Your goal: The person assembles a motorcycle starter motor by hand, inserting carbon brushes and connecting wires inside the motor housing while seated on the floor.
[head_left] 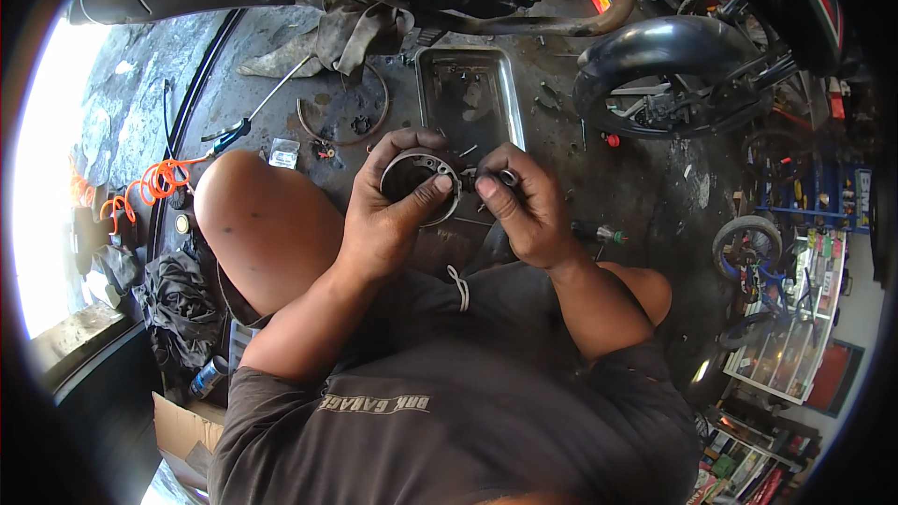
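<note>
In the head view, my left hand (398,201) is closed round a round metal housing (423,163) with a dark hollow, its thumb pressing inside the rim near some small holes. Just to its right, my right hand (519,206) pinches a small dark metal fitting (506,177) with a ringed end, held level with the housing's edge; the fingers hide much of it. Beyond both hands a steel tray (509,93) lies on the dirty floor, with small bits in and beside it.
A motorbike exhaust (150,0) and rear tyre (673,47) are above. Grey rags (346,33), a metal hoop (383,112) and an orange coiled hose (159,182) lie left. Shelving (786,318) and small bikes (748,248) stand right. Dark cloth (182,318) lies lower left.
</note>
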Available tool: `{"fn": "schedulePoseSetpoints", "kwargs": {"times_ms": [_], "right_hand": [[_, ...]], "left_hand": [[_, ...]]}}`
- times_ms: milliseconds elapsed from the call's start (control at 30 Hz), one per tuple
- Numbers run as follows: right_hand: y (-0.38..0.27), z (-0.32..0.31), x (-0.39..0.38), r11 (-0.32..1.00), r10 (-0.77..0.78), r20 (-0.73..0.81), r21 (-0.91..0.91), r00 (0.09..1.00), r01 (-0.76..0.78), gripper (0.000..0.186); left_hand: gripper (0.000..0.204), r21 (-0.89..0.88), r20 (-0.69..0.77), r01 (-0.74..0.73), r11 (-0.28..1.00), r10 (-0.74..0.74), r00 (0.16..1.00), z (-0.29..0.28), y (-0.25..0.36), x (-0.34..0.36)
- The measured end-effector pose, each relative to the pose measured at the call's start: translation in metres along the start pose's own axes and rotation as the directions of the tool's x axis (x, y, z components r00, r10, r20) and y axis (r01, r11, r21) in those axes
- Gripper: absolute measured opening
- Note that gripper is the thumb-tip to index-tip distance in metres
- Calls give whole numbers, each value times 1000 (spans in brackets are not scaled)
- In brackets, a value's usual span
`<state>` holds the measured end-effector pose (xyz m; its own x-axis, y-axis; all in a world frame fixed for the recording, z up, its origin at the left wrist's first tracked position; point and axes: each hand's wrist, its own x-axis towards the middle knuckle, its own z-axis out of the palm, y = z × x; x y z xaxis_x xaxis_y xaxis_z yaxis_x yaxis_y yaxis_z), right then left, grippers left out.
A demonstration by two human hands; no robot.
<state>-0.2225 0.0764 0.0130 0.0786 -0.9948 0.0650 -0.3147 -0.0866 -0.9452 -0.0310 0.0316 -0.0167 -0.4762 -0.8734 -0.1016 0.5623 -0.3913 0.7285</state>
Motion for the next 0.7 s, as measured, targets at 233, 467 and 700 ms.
{"fn": "schedulePoseSetpoints", "kwargs": {"times_ms": [233,467,700], "right_hand": [[-6,1,4,982,-124,-16,-145,992,121,7],[6,-12,5,987,-158,15,-38,987,158,12],[-7,-2,2,982,-70,-83,167,994,83,14]], "left_hand": [[34,89,11,-15,996,14,1000,-2,0,-1],[33,136,16,-16,991,14,1000,0,0,-2],[34,118,11,-13,993,11,1000,-2,-2,-1]]}}
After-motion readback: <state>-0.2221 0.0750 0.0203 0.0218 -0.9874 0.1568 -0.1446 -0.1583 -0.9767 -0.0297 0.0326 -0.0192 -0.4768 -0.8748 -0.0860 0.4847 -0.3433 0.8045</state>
